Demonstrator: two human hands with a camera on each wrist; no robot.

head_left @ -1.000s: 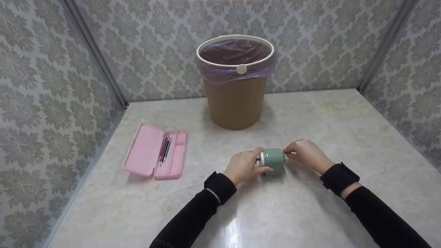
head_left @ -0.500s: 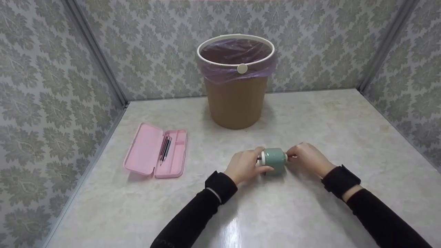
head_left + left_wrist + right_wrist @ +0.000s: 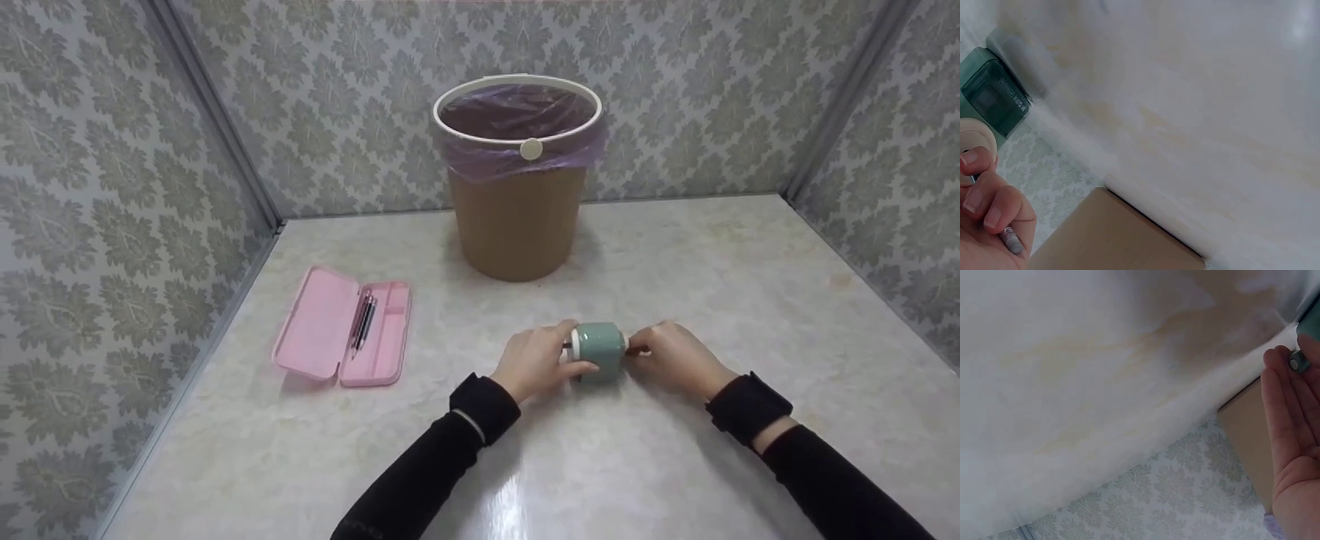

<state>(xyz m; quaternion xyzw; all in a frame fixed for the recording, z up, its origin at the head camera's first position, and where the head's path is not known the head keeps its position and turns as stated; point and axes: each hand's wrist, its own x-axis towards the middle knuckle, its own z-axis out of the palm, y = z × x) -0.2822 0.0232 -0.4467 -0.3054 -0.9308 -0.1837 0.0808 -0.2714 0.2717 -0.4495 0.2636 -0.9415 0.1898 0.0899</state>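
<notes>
A green hand-crank pencil sharpener [image 3: 600, 343] with a pale front ring lies between the two hands on the table. My left hand [image 3: 534, 361] grips a pencil [image 3: 1012, 242] in its curled fingers; its eraser end sticks out below them in the left wrist view. That pencil points into the front of the sharpener, and its tip is hidden. Thumb and forefinger of the same hand touch the sharpener's front. On the other side, my right hand [image 3: 675, 356] pinches the small crank knob [image 3: 1296, 363], partly hidden by the fingers.
To the left lies an open pink pencil case [image 3: 386, 352] with several pencils [image 3: 363, 324] in one compartment. A brown bin [image 3: 517, 225] with a purple liner stands behind the sharpener. Patterned walls [image 3: 360, 112] enclose the table's back and sides.
My right hand has moved down and slightly right at the sharpener's crank. The left hand and the sharpener have hardly moved; the whole view has shifted slightly.
</notes>
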